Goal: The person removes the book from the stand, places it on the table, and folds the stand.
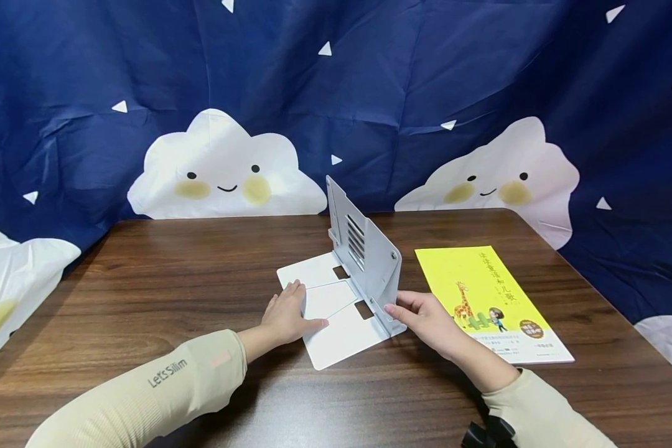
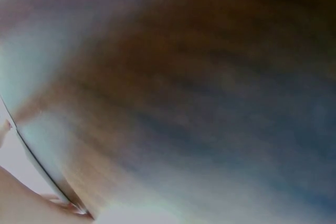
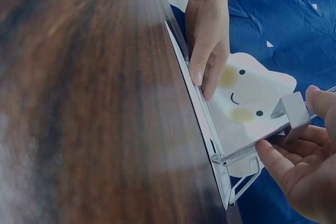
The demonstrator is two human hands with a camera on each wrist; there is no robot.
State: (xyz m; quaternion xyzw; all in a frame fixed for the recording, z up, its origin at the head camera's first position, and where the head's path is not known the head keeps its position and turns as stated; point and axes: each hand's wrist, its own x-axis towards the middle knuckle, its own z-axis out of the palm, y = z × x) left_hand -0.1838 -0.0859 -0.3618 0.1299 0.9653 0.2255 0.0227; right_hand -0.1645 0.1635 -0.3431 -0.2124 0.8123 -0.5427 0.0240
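Note:
A pale grey folding book stand (image 1: 364, 249) stands on the table, its slotted back panel raised from a white base plate (image 1: 341, 345). My left hand (image 1: 288, 314) rests on the left part of that base, fingers and thumb extended. At the panel's near lower corner, my right hand (image 1: 431, 320) grips the edge, thumb in front and fingers behind. Seen from the right wrist, a wire support (image 3: 247, 182) joins the panel to the base, and the right hand (image 3: 310, 166) is beside a small bent lip (image 3: 294, 116). The left wrist view is mostly blurred.
A yellow book (image 1: 481, 292) with a giraffe on its cover lies flat to the right of the stand, close to my right hand. Behind the brown wooden table (image 1: 201, 267) hangs a blue curtain (image 1: 369, 81) with cloud prints.

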